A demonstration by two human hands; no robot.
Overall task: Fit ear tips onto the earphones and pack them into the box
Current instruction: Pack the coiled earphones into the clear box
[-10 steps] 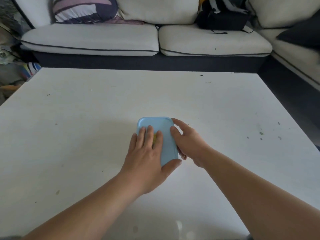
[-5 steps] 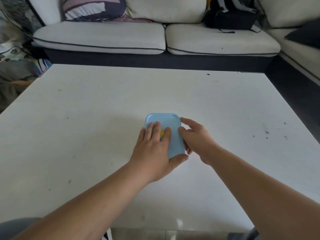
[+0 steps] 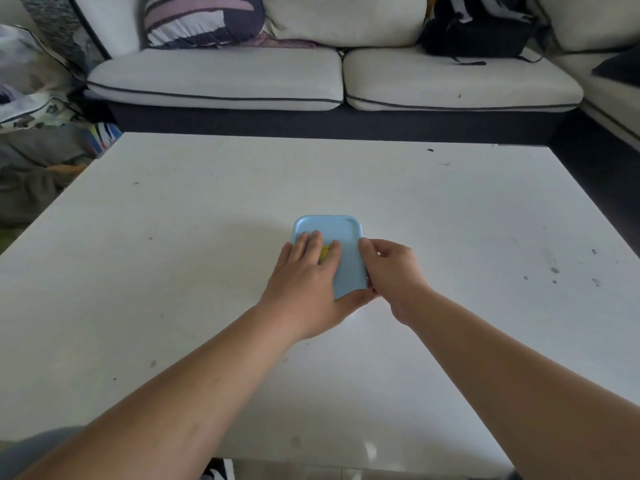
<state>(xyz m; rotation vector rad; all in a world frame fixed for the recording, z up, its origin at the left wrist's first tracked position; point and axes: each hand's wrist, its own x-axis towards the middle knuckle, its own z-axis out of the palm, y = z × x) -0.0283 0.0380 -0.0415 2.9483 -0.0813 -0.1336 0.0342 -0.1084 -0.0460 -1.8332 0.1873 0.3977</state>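
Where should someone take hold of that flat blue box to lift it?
Probably across its two long edges, coming down from above. The blue box lies flat on the table, so only its thin sides offer purchase; the narrow width fits between thumb and fingers, as the right hand at its right edge suggests.

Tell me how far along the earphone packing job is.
Done, apparently: no earphones or ear tips lie loose on the white table, and the lid is on the blue box. In hand: the left hand presses flat on the lid while the right hand pinches its right edge. A yellow patch shows between the left fingers; unclear what. Left: seating the lid fully; the contents are hidden.
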